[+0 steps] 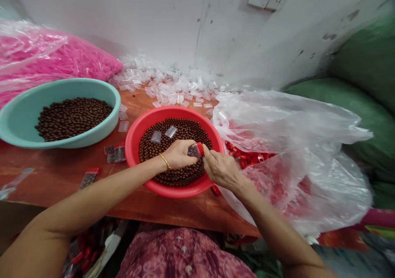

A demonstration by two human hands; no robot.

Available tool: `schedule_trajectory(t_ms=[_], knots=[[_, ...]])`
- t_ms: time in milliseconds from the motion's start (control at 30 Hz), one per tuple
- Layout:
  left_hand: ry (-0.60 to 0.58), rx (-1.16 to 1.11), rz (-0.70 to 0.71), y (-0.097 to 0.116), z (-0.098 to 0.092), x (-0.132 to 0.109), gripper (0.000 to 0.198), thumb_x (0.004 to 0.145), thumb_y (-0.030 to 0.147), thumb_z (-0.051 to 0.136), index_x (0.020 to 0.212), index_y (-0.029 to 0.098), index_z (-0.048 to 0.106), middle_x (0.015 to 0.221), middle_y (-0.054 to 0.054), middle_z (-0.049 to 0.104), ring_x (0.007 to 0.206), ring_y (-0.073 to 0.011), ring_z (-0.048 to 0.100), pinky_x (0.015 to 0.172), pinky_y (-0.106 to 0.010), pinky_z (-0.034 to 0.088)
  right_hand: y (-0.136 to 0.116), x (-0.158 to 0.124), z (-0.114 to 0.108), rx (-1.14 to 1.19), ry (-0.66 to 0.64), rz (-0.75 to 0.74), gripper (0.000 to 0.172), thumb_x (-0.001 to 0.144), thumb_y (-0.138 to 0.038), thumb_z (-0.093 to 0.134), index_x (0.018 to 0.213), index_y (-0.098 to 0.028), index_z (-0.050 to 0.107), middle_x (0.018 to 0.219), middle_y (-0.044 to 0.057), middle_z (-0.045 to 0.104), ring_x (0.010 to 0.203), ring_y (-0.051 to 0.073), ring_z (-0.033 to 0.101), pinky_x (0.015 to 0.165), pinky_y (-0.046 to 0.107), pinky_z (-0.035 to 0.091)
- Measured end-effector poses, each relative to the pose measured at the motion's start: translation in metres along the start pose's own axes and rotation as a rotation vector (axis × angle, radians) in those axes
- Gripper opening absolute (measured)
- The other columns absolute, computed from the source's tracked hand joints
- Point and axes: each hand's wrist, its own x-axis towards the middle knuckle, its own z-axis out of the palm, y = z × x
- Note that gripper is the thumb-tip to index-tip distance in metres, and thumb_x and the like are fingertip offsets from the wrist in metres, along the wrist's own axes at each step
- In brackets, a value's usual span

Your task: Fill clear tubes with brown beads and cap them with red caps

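Over the red basin (177,192), my left hand (178,154) grips a small clear plastic box (193,151) that has dark beads inside. My right hand (222,169) pinches the red cap (200,149) at the end of that box; the fingertips partly hide it. Brown round beads (177,179) fill much of the basin. Two clear boxes (156,137) without caps lie on top of the beads, beyond my left hand. A capped, filled box (89,177) rests on the table, left of the basin.
A turquoise basin (115,115) with brown beads stands at left, beside a bag of pink pieces (68,56). Loose clear boxes (173,86) are heaped along the wall. To the right, a plastic bag (286,146) holds red caps (247,158). More filled boxes (117,152) lie between the basins.
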Motion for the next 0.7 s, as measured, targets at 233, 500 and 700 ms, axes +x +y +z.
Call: schedule_trajectory(t_ms=[233, 500, 700], knots=[[-0.071, 0.330, 0.010, 0.001, 0.001, -0.003, 0.009, 0.066, 0.025, 0.053, 0.069, 0.017, 0.057, 0.063, -0.002, 0.061, 0.057, -0.0151, 0.054, 0.053, -0.024, 0.033, -0.008, -0.006, -0.004, 0.031, -0.013, -0.020, 0.035, 0.086, -0.015, 0.036, 0.112, -0.005, 0.058, 0.063, 0.008, 0.062, 0.052, 0.016, 0.054, 0.045, 0.028, 0.039], [-0.136, 0.377, 0.119, 0.008, 0.003, -0.002, 0.022, 0.064, 0.035, 0.058, 0.073, 0.015, 0.062, 0.063, -0.004, 0.064, 0.059, -0.0183, 0.060, 0.054, -0.025, 0.041, -0.008, 0.030, 0.005, 0.882, 0.147, 0.634, 0.043, 0.093, -0.043, 0.027, 0.100, -0.018, 0.061, 0.070, 0.002, 0.056, 0.063, 0.013, 0.054, 0.059, 0.026, 0.045], [-0.137, 0.487, 0.156, 0.004, 0.002, -0.011, 0.035, 0.066, 0.034, 0.059, 0.094, 0.012, 0.062, 0.088, -0.010, 0.067, 0.078, -0.0243, 0.064, 0.068, -0.030, 0.048, -0.015, 0.043, 0.031, 1.334, -0.107, 0.790, 0.057, 0.090, -0.056, 0.023, 0.133, -0.023, 0.041, 0.097, 0.003, 0.057, 0.082, 0.013, 0.056, 0.082, 0.028, 0.047]])
